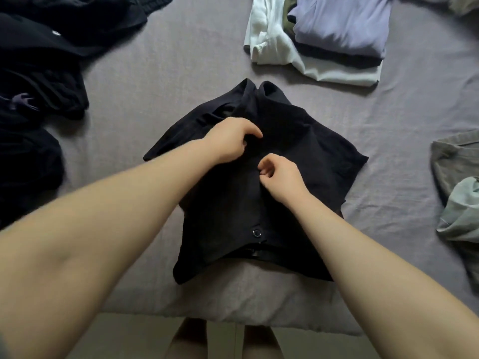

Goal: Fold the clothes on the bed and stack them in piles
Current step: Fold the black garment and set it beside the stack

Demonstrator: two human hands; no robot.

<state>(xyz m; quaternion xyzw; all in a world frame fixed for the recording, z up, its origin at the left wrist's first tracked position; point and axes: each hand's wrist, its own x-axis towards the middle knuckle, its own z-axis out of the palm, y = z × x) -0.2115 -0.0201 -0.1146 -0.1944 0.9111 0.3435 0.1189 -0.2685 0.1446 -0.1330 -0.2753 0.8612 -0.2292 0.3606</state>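
A black shirt [259, 182] lies spread on a bed [160, 81] covered in a grey sheet, its collar pointing away from the person and its hem near the bed's front edge. A single snap button [256, 232] shows low on the front strip.

Both hands work at the middle of the shirt's front. The left hand [230, 141] has its fingers [252, 130] curled, pinching a bit of cloth at the front opening. The right hand [281, 176], just below and beside it, also has its fingers curled in a pinch at the same strip; whether it grips a snap or only cloth cannot be told.

The shirt looks light, soft and limp, so it would likely sag and crease if lifted by one point. Taking it by the shoulders or the two side edges should keep it flat for folding. The sleeves spread out to either side.

Bare sheet lies left and right of the shirt, giving room to fold the sleeves inward. A folded pile [334, 40], lilac on top over dark and pale pieces, sits beyond the shirt to the right, well apart. A heap of dark clothes [36, 73] crowds the left side. Grey-green garments [458, 187] lie at the right edge. The hem nearly reaches the bed's front edge, so there is little room to pull the shirt nearer.
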